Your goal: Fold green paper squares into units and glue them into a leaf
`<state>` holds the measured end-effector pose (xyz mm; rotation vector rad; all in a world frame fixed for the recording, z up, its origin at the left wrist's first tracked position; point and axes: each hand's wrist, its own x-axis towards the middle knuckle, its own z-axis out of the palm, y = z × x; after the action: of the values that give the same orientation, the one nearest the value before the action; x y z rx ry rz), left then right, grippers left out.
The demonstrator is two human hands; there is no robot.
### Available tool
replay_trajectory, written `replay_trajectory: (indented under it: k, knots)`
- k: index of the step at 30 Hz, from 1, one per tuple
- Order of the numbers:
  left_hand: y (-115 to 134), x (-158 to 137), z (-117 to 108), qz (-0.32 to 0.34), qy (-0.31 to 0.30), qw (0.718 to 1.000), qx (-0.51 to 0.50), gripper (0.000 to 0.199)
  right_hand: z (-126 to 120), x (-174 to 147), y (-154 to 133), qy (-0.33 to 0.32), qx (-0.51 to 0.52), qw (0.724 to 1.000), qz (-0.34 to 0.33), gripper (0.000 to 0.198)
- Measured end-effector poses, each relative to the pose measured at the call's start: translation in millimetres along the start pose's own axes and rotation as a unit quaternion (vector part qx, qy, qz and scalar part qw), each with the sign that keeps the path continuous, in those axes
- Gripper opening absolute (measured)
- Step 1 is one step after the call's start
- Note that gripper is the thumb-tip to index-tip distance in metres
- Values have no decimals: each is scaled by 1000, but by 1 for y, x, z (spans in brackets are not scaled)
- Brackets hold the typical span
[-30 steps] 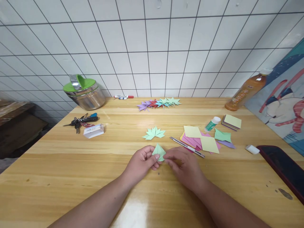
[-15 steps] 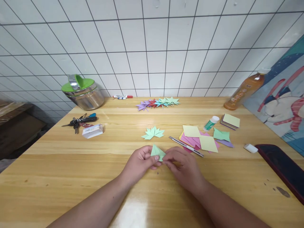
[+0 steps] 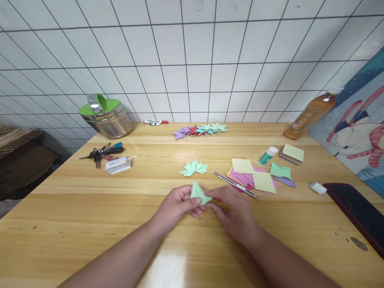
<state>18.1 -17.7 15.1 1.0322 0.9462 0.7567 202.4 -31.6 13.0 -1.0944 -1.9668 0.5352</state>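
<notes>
A small piece of light green folded paper (image 3: 198, 194) is held above the table, its point upward. My left hand (image 3: 178, 203) pinches its lower left side, with the thumb pressed on the front and the other fingers behind. At the paper's right corner is my right hand (image 3: 232, 212), its thumb and index fingertip around that corner and partly bent. Just beyond the hands lies a green fan of folded paper leaves (image 3: 194, 167). A utility knife (image 3: 235, 185) rests to the right, beside pink and yellow paper sheets (image 3: 264, 182).
Farther back are a row of coloured folded paper leaves (image 3: 200, 131) and a marker (image 3: 156, 122). A glue stick (image 3: 267, 156), paper stack (image 3: 291, 154), bottle (image 3: 310, 114), glue cap (image 3: 317, 188) and phone (image 3: 357, 212) stand or lie right. At left are keys (image 3: 103, 152), a small box (image 3: 118, 165) and a steel pot (image 3: 109, 122).
The paper's right corner now reaches farther right, between my right thumb and index finger, which are slightly more apart. My left hand keeps its hold.
</notes>
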Motion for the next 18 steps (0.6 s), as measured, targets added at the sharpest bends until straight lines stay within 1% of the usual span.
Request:
replay_trajectory:
  k: [2,5,6,8,10,11,15,18]
  knots:
    - [0,0,0,-2,-4,1000,2,25,1,0,0,1,40,999,33,23]
    - [0,0,0,1,-7,1000,10,26,4,1,-2,-3,124,986,114,33]
    - [0,0,1,4,-8,1000,12,25,5,2,-2,-4,150,979,137,31]
    - [0,0,1,7,-8,1000,14,24,6,2,-2,-6,189,969,158,19]
    - [1,0,2,3,-9,1000,15,24,7,2,-2,-3,195,970,144,9]
    - [1,0,2,1,-9,1000,14,24,7,2,-1,-2,188,973,131,8]
    - [1,0,2,-5,-14,1000,16,26,6,1,1,4,164,983,81,17]
    - [1,0,2,-2,-18,1000,11,26,5,2,2,4,131,991,42,15]
